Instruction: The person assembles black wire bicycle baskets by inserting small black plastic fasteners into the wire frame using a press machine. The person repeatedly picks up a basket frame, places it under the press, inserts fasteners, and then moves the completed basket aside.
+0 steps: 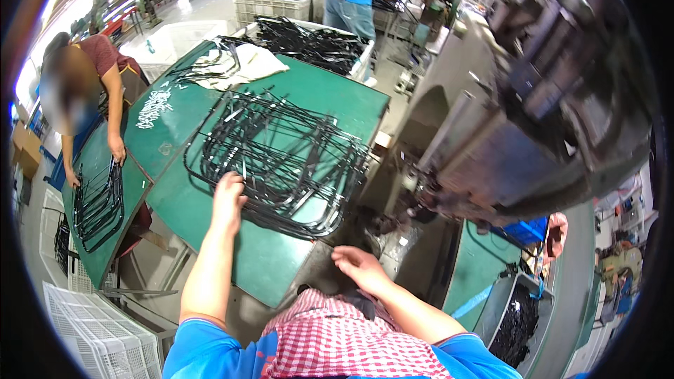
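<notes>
A heap of black bent metal tube frames (281, 154) lies on a green worktable (267, 260) in front of me. My left hand (228, 196) reaches onto the near edge of the heap, fingers curled over one of the tubes. My right hand (358, 265) hovers lower down, near my red-checked apron (337, 337), fingers spread and holding nothing. A large dark press machine (533, 112) stands to the right of the heap.
A person in a maroon top leans over a second green table (88, 238) at left, hands on another stack of black frames (98, 203). Another person in blue stands at the back by grey crates (274, 3). A bin of black parts (516, 323) sits lower right, a white crate (105, 337) lower left.
</notes>
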`<action>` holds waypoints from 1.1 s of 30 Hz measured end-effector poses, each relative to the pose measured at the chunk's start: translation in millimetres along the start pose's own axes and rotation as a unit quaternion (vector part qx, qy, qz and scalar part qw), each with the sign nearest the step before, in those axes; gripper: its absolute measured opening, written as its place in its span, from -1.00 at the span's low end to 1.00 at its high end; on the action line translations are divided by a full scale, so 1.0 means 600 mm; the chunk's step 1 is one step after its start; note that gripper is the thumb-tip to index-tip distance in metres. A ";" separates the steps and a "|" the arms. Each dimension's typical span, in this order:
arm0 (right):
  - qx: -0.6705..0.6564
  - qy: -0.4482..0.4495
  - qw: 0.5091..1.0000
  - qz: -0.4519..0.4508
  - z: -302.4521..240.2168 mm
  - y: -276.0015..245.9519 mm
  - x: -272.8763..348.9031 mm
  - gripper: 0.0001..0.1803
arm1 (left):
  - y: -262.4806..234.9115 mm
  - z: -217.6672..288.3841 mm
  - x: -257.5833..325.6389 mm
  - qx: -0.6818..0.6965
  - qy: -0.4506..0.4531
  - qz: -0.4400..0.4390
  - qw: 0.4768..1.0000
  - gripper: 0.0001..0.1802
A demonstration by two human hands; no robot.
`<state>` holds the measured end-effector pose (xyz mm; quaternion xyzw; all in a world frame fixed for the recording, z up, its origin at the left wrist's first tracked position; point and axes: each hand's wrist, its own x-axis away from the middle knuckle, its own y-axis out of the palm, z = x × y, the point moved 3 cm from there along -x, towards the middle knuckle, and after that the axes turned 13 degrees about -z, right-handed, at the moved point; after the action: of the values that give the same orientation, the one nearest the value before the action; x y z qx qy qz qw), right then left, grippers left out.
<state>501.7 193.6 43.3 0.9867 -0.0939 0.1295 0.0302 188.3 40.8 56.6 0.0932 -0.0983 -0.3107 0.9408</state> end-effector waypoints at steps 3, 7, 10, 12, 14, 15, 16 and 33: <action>-0.162 0.018 0.985 0.058 -0.005 0.011 -0.145 -0.39 | -0.247 -0.073 -0.068 0.076 0.008 0.228 0.971 -0.26; -0.190 0.113 0.969 0.108 -0.003 0.025 -0.300 -0.24 | -0.343 -0.081 -0.123 0.051 -0.057 0.245 0.966 -0.36; -0.205 0.197 0.954 0.093 -0.008 0.046 -0.354 -0.42 | -0.379 -0.097 -0.153 0.031 -0.078 0.225 0.971 -0.50; -0.135 0.225 0.963 0.059 -0.003 0.049 -0.377 -0.69 | -0.357 -0.084 -0.172 0.085 -0.109 0.150 0.979 -0.52; -0.080 0.195 0.973 0.096 -0.011 0.053 -0.377 -0.83 | -0.344 -0.061 -0.177 0.119 -0.045 0.150 0.981 -0.58; -0.128 0.146 0.975 0.105 -0.003 0.050 -0.379 -0.82 | -0.334 -0.038 -0.171 0.144 -0.002 0.121 0.982 -0.58; -0.175 0.096 0.973 0.114 0.008 0.044 -0.376 -0.81 | -0.323 -0.014 -0.160 0.169 0.042 0.092 0.980 -0.59; 0.365 0.094 0.921 -0.101 0.101 0.003 -0.052 -0.64 | 0.106 0.244 0.257 0.330 -0.041 -0.581 0.743 -0.04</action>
<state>487.0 192.2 -23.5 0.9170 0.0630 0.2428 -0.3100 310.4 -18.7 232.1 0.4238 -0.1596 -0.7489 0.4838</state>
